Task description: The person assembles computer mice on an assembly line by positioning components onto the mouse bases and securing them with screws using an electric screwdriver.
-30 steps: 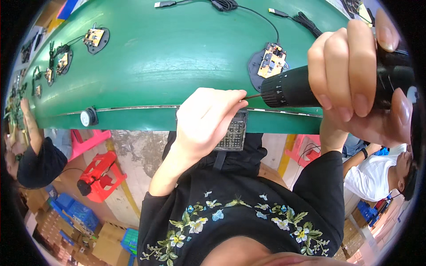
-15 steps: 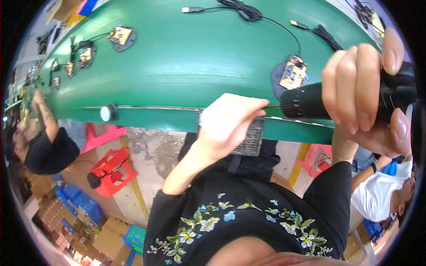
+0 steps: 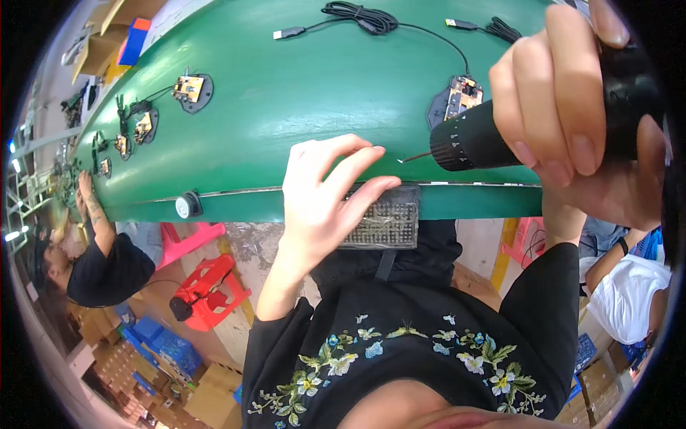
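Note:
My right hand (image 3: pixel 561 107) is wrapped round a black electric screwdriver (image 3: pixel 475 139) with a dial ring, held over the belt and pointing left. At the end of its thin bit (image 3: pixel 418 156) sits a small shiny piece that looks like a screw (image 3: pixel 401 161). Just left of that tip, my left hand (image 3: pixel 314 193) hovers with thumb and fingers apart, holding nothing. Partly under it, at the belt's near edge, is a clear-topped screw tray (image 3: pixel 389 222) with rows of small holes. Beyond the screwdriver lies a circuit board on a dark base (image 3: pixel 461 96), its cable (image 3: pixel 368 20) coiled behind.
More boards on dark bases (image 3: pixel 191 90) lie along the green belt (image 3: pixel 271 121) at the left. A round white-faced knob (image 3: pixel 187 205) is on the belt's near rim. Another coiled cable (image 3: pixel 500 30) lies far right. Co-workers sit at both sides, beside red stools (image 3: pixel 211 293).
My left hand has let go at the bit's tip and drawn back left, its fingers spreading. The bit's end now shows, with the small shiny piece on it. The whole view has shifted slightly.

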The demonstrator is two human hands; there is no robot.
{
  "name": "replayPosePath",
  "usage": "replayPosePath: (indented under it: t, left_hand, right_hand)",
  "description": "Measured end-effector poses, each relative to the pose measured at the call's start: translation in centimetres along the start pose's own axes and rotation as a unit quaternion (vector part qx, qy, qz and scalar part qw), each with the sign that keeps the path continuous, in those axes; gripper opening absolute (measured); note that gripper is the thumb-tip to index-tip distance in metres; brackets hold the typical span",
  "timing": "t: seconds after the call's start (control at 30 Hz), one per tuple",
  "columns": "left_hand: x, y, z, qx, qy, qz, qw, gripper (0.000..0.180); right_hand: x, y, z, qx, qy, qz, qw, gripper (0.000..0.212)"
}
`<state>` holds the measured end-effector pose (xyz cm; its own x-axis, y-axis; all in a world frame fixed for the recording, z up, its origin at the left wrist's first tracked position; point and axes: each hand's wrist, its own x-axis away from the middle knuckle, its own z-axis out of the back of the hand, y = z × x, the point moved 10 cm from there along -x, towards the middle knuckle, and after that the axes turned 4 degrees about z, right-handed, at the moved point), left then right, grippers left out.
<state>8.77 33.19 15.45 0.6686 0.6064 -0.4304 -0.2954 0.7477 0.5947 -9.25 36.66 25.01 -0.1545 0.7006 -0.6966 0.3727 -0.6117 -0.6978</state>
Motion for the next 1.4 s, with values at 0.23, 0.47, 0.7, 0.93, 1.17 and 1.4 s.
replayPosePath:
  t: [0.23,0.47,0.7,0.93,1.17,1.4]
  left_hand:
    - [0.2,2.1,-1.4,-0.037,0.065,-0.073,0.995,0.032]
    - [-0.1,1.5,-1.1,-0.003,0.077,-0.038,0.996,0.027]
    - [0.1,-1.3,-2.1,0.147,0.021,0.089,0.985,0.018]
    - [-0.4,-1.2,-2.2,0.164,-0.02,0.076,0.983,0.014]
    - [0.1,-1.7,-3.6,0.329,-0.109,0.128,0.929,0.014]
    - [-3.3,-0.7,0.0,0.194,-0.029,0.023,0.98,0.039]
  right_hand:
    - [0.2,-0.2,-0.2,-0.002,-0.006,-0.004,1.0,0.054]
    - [0.2,-0.3,-0.5,-0.006,-0.011,-0.002,1.0,0.055]
    - [-0.3,-0.1,-0.8,-0.02,-0.022,0.005,1.0,0.055]
    - [-1.5,0.5,-1.4,-0.055,-0.043,0.012,0.997,0.055]
    - [-2.6,-0.1,-1.3,-0.137,-0.139,0.02,0.981,0.055]
    - [-1.5,1.4,-0.7,0.003,0.113,-0.074,0.991,0.046]
